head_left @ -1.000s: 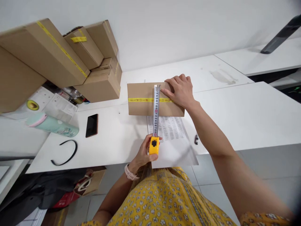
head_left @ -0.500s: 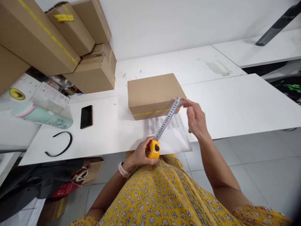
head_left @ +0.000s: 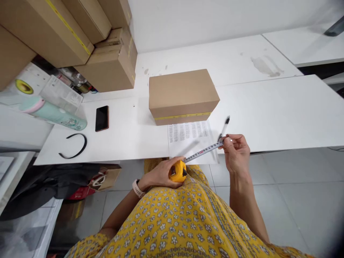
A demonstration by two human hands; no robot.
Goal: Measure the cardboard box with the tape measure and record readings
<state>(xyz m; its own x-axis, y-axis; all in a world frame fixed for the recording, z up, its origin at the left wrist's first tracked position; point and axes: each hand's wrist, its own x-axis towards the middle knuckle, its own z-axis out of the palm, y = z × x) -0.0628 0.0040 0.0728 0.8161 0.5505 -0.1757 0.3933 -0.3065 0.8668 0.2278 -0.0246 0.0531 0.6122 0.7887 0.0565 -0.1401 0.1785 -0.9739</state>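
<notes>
My left hand (head_left: 162, 173) is wrapped round a yellow tape measure (head_left: 177, 171), held just in front of my body at the table's edge. Its silver blade (head_left: 201, 151) runs out to the right, slightly upward. At the blade's free end, my right hand (head_left: 236, 150) pinches the tip between thumb and finger. Beyond the tape, a closed cardboard box (head_left: 184, 91) with a yellow strip along its front sits on the white table. A printed sheet (head_left: 189, 134) lies partly under the box's front. A pen (head_left: 224, 127) rests just beyond my right hand.
Stacked cardboard boxes (head_left: 107, 68) fill the back left. In front of them are a mint bottle (head_left: 53, 113), a phone (head_left: 102, 118) and a black headband (head_left: 80, 147). The white table (head_left: 268, 111) extends right; its front edge is close to my body.
My right hand has moved from the box's front right corner down towards me and now pinches the blade's end. The tape has swung lower and flatter. The pen has come into view.
</notes>
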